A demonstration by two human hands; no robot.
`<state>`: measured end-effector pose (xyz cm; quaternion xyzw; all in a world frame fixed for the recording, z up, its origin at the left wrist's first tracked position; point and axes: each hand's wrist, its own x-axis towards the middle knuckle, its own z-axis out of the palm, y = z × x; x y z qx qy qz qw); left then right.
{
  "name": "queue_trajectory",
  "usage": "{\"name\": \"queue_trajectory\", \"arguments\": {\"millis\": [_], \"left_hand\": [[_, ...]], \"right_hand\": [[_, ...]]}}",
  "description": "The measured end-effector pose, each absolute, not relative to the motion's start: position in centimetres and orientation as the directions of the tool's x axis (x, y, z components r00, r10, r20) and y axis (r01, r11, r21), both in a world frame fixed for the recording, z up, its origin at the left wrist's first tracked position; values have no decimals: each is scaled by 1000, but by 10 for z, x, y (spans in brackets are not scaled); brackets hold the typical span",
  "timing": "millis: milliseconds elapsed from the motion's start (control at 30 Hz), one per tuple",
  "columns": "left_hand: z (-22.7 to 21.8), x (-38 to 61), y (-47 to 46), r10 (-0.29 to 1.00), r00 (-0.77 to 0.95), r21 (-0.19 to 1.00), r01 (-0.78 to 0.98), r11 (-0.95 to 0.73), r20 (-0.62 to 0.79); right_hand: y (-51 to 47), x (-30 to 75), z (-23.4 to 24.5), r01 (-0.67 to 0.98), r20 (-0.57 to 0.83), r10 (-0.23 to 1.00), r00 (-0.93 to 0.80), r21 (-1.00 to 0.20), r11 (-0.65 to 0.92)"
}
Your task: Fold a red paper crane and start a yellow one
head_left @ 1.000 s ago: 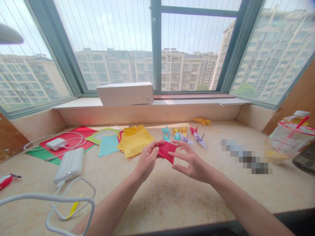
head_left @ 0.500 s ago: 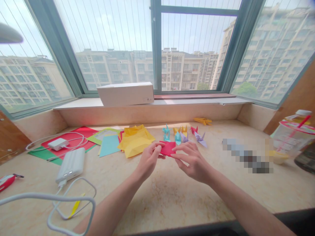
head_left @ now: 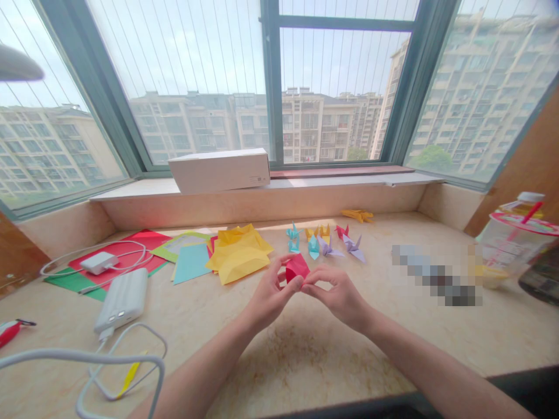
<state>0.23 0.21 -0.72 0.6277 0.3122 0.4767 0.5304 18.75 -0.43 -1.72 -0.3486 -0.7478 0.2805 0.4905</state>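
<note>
The red paper (head_left: pixel 297 266) is held up above the bench (head_left: pixel 314 366), between the two hands and just in front of a group of small cranes. It is folded small, with a pointed top edge. The left hand (head_left: pixel 271 291) pinches it, thumb on the near side and fingers behind. The right hand (head_left: pixel 337 291) has thumb and forefinger pressed together at its lower right corner; the pinched bit is hidden.

The cranes stand close together: blue (head_left: pixel 313 248), yellow (head_left: pixel 324 231), red (head_left: pixel 342 232) and purple (head_left: pixel 353 248). A flatter yellow fold (head_left: pixel 357 216) lies behind them, near the back wall.

Left of the hands is a pile of creased yellow paper (head_left: pixel 239 259), then a blue sheet (head_left: pixel 191 269), a lime sheet (head_left: pixel 172 247), and red (head_left: pixel 152 237) and green (head_left: pixel 65 284) sheets under a white charger (head_left: pixel 98 263). A white power bank (head_left: pixel 122 298) lies nearer, a cable plugged into its end; a blank-looking yellow tag (head_left: pixel 130 375) hangs on the cable.

On the sill, a white box (head_left: pixel 218 171) carries fine print and a small square code, too small to read. At right, a clear cup (head_left: pixel 502 244) bears pinkish lettering, too blurred to make out.
</note>
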Motion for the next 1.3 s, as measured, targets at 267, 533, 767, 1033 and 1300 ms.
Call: {"name": "queue_trajectory", "arguments": {"millis": [267,533,767,1033,1300], "left_hand": [[-6,4,2,874,442,969,-220,-115,205],[-6,6,-2,876,444,973,-204,-104,186],[-12,9,0,926,352,986,-142,-89,134],[-15,8,2,921,368,992,-54,-118,129],[-11,8,2,904,411,991,-4,-130,121]], "right_hand": [[-2,190,-8,-37,302,874,-380,-949,312],[-10,189,-16,398,595,775,-213,-672,625],[-16,183,-18,524,691,614,-382,-385,760],[-10,190,-21,611,688,710,-153,-499,615],[-10,190,-17,588,613,756,-229,-532,609]]}}
